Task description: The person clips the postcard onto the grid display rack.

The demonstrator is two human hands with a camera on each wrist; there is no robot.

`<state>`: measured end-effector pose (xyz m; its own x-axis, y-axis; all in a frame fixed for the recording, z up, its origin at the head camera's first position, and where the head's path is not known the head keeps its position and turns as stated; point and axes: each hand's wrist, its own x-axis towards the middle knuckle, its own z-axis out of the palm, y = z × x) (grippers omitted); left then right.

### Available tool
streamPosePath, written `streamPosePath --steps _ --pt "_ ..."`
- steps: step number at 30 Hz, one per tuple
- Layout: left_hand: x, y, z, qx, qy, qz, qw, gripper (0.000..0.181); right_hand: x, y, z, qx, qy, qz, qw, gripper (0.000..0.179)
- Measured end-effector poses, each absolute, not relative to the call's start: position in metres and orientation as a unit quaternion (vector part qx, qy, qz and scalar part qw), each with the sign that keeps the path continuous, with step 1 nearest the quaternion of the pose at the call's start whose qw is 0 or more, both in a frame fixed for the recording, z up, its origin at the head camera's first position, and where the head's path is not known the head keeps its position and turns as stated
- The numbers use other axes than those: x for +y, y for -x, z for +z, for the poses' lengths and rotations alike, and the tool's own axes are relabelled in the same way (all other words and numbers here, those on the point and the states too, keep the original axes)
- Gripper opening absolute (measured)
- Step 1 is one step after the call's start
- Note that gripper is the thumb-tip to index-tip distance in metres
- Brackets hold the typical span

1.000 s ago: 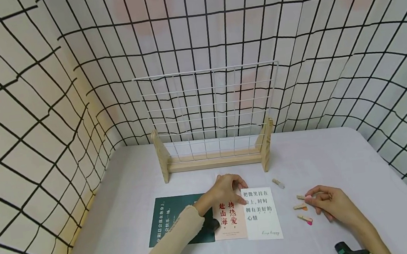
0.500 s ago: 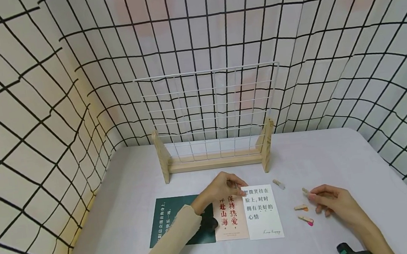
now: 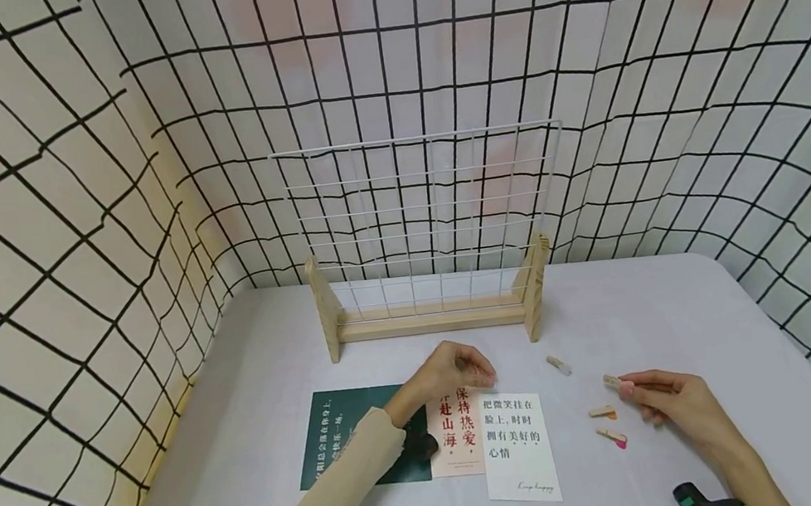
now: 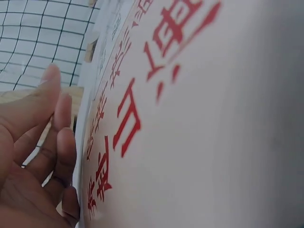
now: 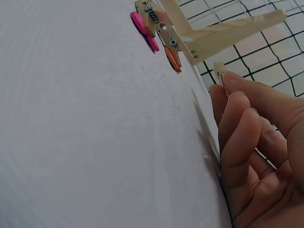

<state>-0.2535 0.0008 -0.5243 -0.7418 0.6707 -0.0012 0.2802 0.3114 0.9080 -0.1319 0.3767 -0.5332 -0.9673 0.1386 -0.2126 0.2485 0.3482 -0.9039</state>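
Note:
My right hand point(image 3: 682, 405) pinches a small wooden clothespin point(image 3: 611, 381) between thumb and fingers, a little above the table; in the right wrist view the clothespin's end point(image 5: 219, 68) sticks out past the fingertips. My left hand point(image 3: 452, 371) hovers over the top of a pink card point(image 3: 458, 439) with red characters, its fingers loosely bent and nothing visible between them. Just below those fingertips lies a white card point(image 3: 520, 449) with dark characters, overlapping the pink card's right edge. A dark green card point(image 3: 351, 434) lies at the left, partly hidden by my left forearm.
Behind the cards stands a white wire grid rack point(image 3: 421, 226) on a wooden base point(image 3: 432, 323). Loose clothespins lie to the right: one with an orange piece point(image 3: 602, 412), one with a pink piece point(image 3: 611, 437), one pale point(image 3: 558, 364). Black-lined cloth surrounds the table.
My left hand has let go of the white card, which now lies lower and nearer to me. My right hand has lifted the clothespin from beside the others.

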Motion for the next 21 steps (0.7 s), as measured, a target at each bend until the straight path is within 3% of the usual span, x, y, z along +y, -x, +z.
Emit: streamPosePath --steps 9,21 --pt "0.003 0.250 -0.517 0.866 -0.355 0.305 0.175 0.032 0.374 0.132 -0.535 0.834 -0.111 -0.539 0.046 0.047" --pt "-0.002 0.248 -0.514 0.861 -0.388 0.273 0.181 0.041 0.373 0.131 -0.536 0.846 -0.110 -0.519 0.051 0.052"
